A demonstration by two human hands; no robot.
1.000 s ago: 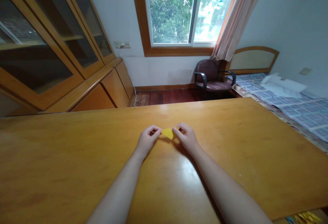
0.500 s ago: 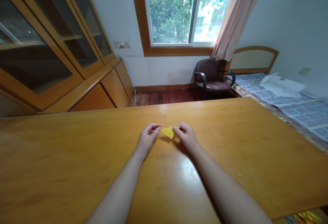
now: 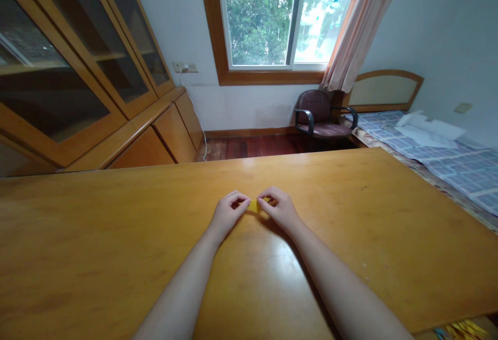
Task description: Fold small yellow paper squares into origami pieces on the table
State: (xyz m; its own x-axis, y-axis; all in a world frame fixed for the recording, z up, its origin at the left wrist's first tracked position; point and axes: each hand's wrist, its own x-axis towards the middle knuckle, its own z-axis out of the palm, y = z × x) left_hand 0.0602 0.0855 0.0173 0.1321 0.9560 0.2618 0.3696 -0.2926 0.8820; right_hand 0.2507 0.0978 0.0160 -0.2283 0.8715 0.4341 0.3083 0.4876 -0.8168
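Observation:
A small piece of yellow paper [image 3: 253, 205] is held between my two hands, just above the wooden table [image 3: 155, 257]. My left hand [image 3: 232, 209] pinches its left side between thumb and fingers. On the other side, my right hand [image 3: 277, 205] pinches the paper near its top edge. Both sets of fingertips are close together, and most of the paper is hidden behind them. Only a narrow yellow part shows in the gap, with a bit more past the right fingers.
Beyond the table's far edge stands a maroon armchair [image 3: 317, 114] under the window. A bed [image 3: 436, 148] with a checked cover is at the right. A glass-door cabinet [image 3: 112, 117] lines the left wall. Yellow strips [image 3: 465, 328] lie below the table's lower right corner.
My hands have come closer together over the yellow paper. Its triangular shape showed plainly before; now the fingers cover most of it.

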